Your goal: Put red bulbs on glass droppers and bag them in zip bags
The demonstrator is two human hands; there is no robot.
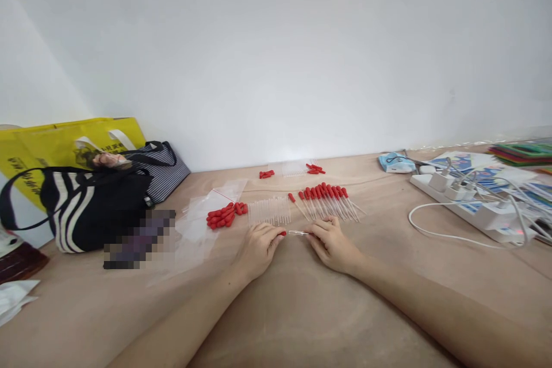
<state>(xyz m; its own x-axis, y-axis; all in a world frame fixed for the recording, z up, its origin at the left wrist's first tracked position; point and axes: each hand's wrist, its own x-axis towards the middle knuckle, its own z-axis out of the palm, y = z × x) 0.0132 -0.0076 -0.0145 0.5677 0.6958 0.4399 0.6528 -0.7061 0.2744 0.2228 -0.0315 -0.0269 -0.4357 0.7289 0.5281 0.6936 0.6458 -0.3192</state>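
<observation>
Between the fingertips of my left hand (260, 246) is a red rubber bulb (283, 233), its end poking out to the right. My right hand (331, 243) pinches a clear glass tube (296, 233), which points left at the bulb with a small gap between them. Just beyond my hands lies a row of bare clear tubes (269, 211). To its left is a pile of loose red bulbs (222, 215). Droppers with red bulbs on their tubes (325, 192) lie fanned out to the right, beyond my right hand.
Clear plastic bags (202, 218) lie left of the bulbs. A black bag (99, 207) and a yellow bag (52, 144) stand at the left. More tubes (293, 168) lie near the wall. At right are a power strip (470, 207) with cables and a blue mask (395, 163).
</observation>
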